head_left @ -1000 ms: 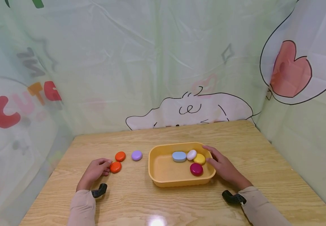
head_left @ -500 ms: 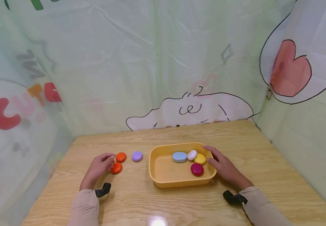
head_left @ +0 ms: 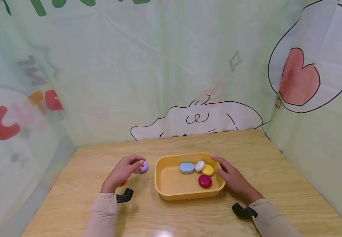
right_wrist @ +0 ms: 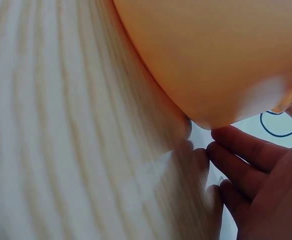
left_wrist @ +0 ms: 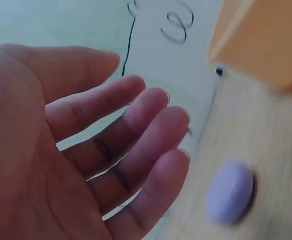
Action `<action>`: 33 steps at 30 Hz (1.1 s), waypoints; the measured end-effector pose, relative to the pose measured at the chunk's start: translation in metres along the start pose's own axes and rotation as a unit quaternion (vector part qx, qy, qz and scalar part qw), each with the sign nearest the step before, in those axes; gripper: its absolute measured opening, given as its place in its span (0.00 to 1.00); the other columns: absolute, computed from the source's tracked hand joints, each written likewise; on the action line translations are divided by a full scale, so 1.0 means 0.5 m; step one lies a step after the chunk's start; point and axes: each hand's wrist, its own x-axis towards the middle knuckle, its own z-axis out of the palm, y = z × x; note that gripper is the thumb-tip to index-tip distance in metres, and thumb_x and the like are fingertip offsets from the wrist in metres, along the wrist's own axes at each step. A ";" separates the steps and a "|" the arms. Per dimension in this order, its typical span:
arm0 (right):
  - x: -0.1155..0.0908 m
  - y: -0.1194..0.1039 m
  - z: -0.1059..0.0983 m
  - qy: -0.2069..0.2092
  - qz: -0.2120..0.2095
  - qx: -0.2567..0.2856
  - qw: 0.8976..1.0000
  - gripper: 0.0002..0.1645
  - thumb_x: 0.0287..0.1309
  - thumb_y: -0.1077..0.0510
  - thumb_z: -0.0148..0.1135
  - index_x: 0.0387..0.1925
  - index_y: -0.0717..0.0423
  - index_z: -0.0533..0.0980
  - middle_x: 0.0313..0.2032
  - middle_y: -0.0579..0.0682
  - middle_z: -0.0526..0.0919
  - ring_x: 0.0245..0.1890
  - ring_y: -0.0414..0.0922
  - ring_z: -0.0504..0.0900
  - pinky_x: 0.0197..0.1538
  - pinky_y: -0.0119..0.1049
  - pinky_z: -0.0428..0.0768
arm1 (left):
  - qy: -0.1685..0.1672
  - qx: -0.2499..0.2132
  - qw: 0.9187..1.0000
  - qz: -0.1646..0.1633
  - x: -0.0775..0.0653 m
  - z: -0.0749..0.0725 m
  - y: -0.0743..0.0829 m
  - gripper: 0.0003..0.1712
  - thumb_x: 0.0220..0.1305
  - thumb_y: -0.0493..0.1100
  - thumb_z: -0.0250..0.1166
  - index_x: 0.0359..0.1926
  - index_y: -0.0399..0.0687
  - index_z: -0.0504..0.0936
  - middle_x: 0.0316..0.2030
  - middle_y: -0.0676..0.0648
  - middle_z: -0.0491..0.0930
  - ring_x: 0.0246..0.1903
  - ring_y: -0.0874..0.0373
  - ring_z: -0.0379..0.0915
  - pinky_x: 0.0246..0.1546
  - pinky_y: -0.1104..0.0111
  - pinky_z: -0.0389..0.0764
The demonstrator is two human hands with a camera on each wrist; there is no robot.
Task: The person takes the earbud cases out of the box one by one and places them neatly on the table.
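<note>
My left hand hovers beside a glossy purple pebble-like piece, its fingers loosely bent. The left wrist view shows nothing between those fingers, and the purple piece lies apart from them on the table. Under the left hand, a sliver of an orange-red piece shows; the other orange-red one is hidden. My right hand holds the right end of a yellow-orange plastic tray, thumb over the rim and fingers against the outer wall. Inside lie a pale blue oval, a white, a yellow and a magenta piece.
The wooden table carries everything. Behind it and along both sides hangs a printed curtain, close to the table's edges. A black wrist device sits on the left sleeve, another black device on the right.
The left hand has moved right and away, from the orange-red pieces to the purple one, now covering most of the orange-red pair. The right hand keeps its place on the tray.
</note>
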 end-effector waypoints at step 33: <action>-0.003 -0.010 0.006 0.006 0.010 -0.001 1.000 0.30 0.73 0.55 0.53 0.73 0.47 0.62 0.74 0.61 0.58 0.72 0.65 0.57 0.64 0.57 0.65 | -0.220 0.022 0.973 0.064 0.133 0.186 0.142 0.16 0.74 0.50 0.59 0.53 0.47 0.83 0.42 0.44 0.84 0.40 0.54 0.81 0.45 0.64 0.82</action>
